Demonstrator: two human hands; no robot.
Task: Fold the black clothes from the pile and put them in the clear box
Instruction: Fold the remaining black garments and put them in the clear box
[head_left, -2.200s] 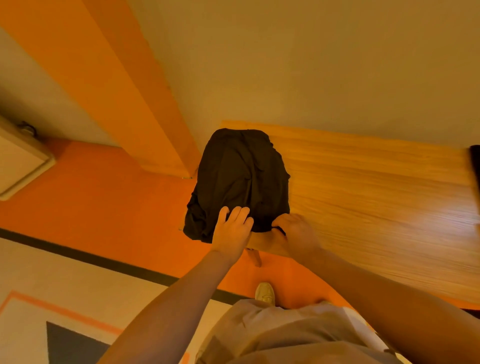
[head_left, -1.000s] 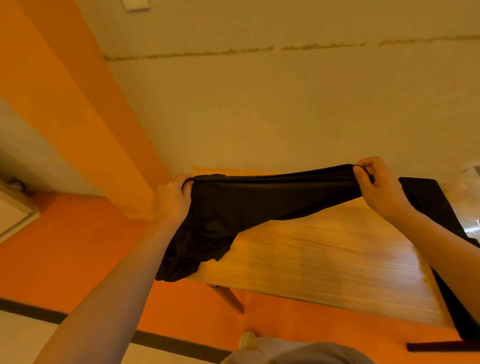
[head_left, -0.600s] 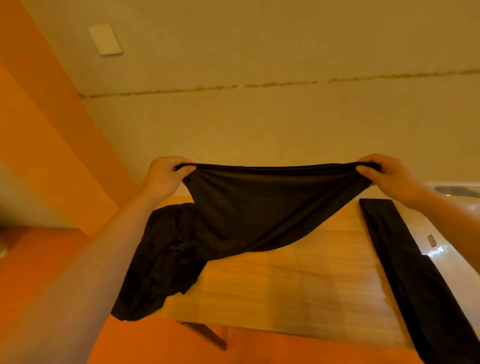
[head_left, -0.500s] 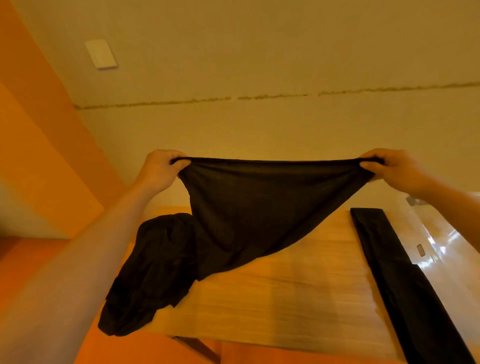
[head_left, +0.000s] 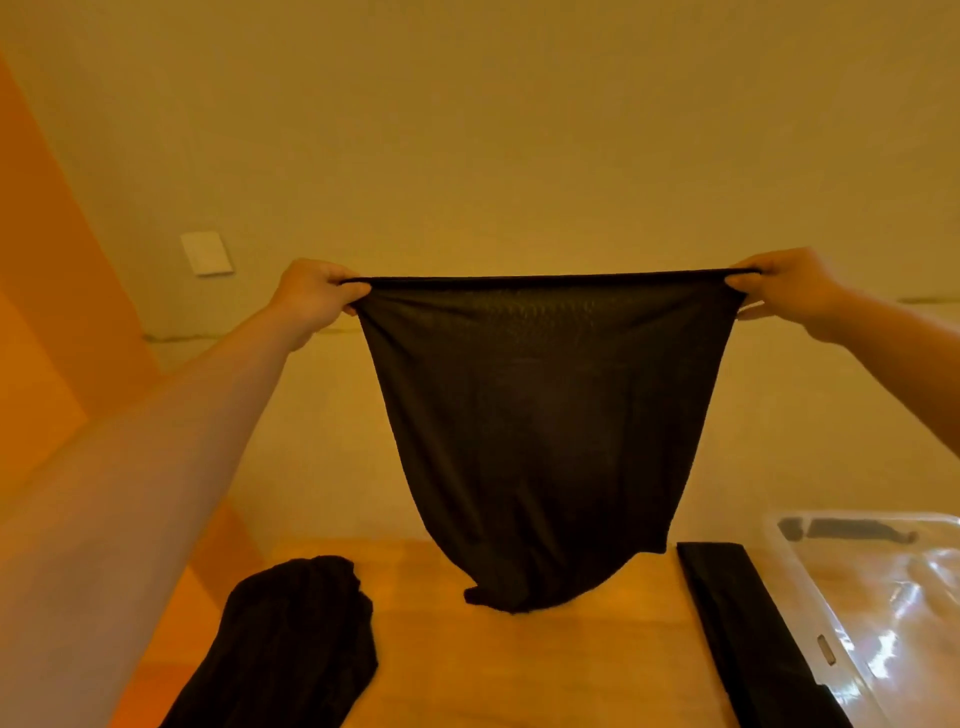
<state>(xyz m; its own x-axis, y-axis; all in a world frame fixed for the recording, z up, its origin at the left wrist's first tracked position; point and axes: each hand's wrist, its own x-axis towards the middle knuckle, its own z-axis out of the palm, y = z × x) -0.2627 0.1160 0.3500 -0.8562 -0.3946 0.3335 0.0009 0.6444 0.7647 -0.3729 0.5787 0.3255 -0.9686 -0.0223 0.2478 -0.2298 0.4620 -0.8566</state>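
Observation:
A black garment (head_left: 540, 426) hangs in the air, stretched taut along its top edge. My left hand (head_left: 311, 299) pinches its left corner and my right hand (head_left: 784, 288) pinches its right corner. Its lower tip just reaches the wooden table (head_left: 545, 670). The rest of the black pile (head_left: 291, 644) lies on the table's left end, partly over the edge. A clear box (head_left: 878, 597) stands at the right, with something dark showing at its far end.
A long black folded piece (head_left: 737, 623) lies on the table beside the clear box. A beige wall with a white switch plate (head_left: 207, 253) is behind the table. An orange wall section (head_left: 47, 291) is at the left.
Both hands lifted the garment off the pile and raised it higher, spreading it wide. It now hangs free of the pile. The camera tilted up.

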